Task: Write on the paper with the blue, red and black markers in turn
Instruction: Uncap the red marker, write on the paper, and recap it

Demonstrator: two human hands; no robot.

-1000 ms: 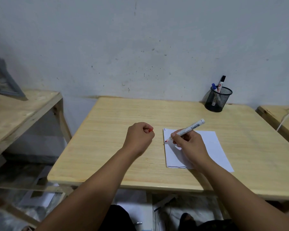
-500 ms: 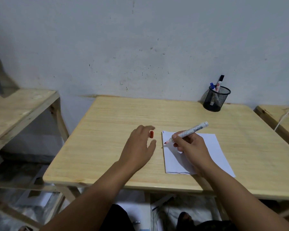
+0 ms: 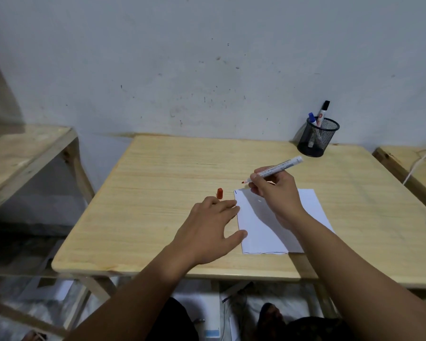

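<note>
A white sheet of paper (image 3: 261, 225) lies on the wooden table (image 3: 158, 183), with a small blue mark at its top left corner. My right hand (image 3: 276, 193) holds the uncapped red marker (image 3: 278, 167) above the paper's top edge, tip pointing left. The red cap (image 3: 219, 193) stands on the table just left of the paper. My left hand (image 3: 212, 232) lies flat with fingers spread, its fingertips beside the cap and at the paper's left edge. The blue marker (image 3: 312, 118) and black marker (image 3: 323, 112) stand in a black mesh cup (image 3: 317, 139) at the back right.
A second wooden table (image 3: 22, 153) stands to the left, with a gap between. Another wooden surface (image 3: 408, 163) with a white cable sits at the right. A grey wall rises behind the table. Papers lie on the floor below.
My left hand opened and set the red cap on the table, then flattened next to the paper. My right hand lifted the marker toward the paper's top edge.
</note>
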